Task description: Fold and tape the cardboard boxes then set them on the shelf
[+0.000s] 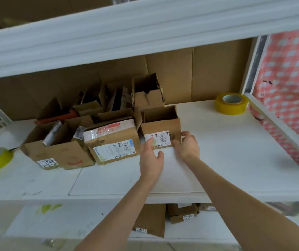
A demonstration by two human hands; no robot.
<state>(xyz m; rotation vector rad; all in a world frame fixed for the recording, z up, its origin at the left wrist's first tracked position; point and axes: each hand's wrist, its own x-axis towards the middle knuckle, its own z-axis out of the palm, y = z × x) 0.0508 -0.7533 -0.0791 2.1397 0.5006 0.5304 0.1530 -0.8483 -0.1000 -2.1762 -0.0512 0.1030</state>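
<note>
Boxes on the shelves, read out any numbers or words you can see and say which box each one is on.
"7506": on the left box.
"4292": on the lower-shelf box.
Print on the taped box and the small box: too blurred to read.

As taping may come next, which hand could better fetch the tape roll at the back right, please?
Likely the right: the right hand is at the box's right corner, on the roll's side; the left hand lies farther.
</note>
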